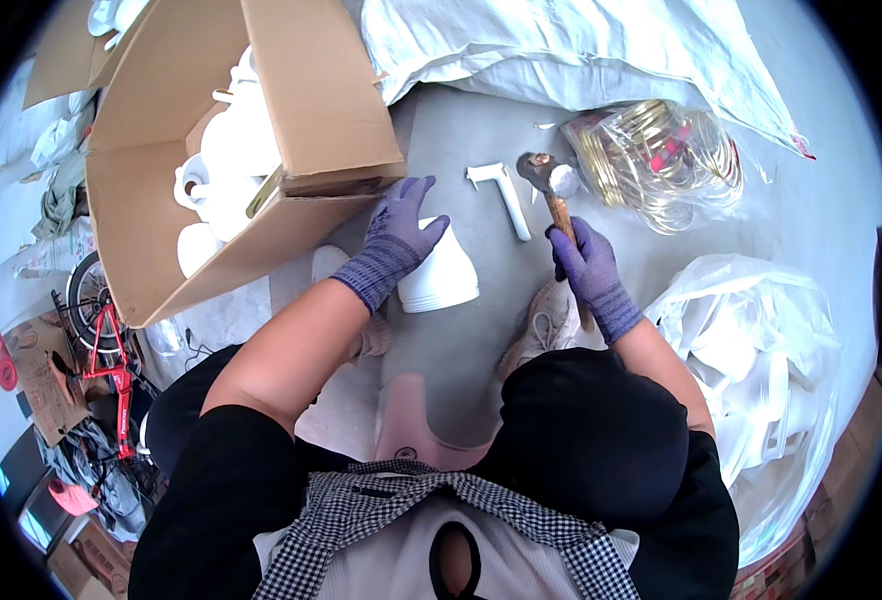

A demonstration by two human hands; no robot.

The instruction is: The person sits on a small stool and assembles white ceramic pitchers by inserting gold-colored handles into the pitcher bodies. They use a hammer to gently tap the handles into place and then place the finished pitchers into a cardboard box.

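My right hand [588, 265], in a purple knit glove, is closed round the wooden handle of a hammer [559, 205]. The hammer's head points away from me, above the floor. In a matching glove, my left hand [398, 240] has its fingers apart at the upper left of a white tapered plastic piece [441, 272]. That piece has a ribbed wide end, nearest to me. I cannot tell how firmly the hand touches it. Between the two hands lies a white bent plastic part [504, 198], like a short handle, on the grey floor.
A cardboard box [336, 100] with white plastic parts stands at the far left. A clear bag of gold-coloured wire rings [656, 160] lies far right, below a large white sack [561, 50]. Near right is a plastic bag [751, 290] of white parts. A red bicycle [121, 390] is at left.
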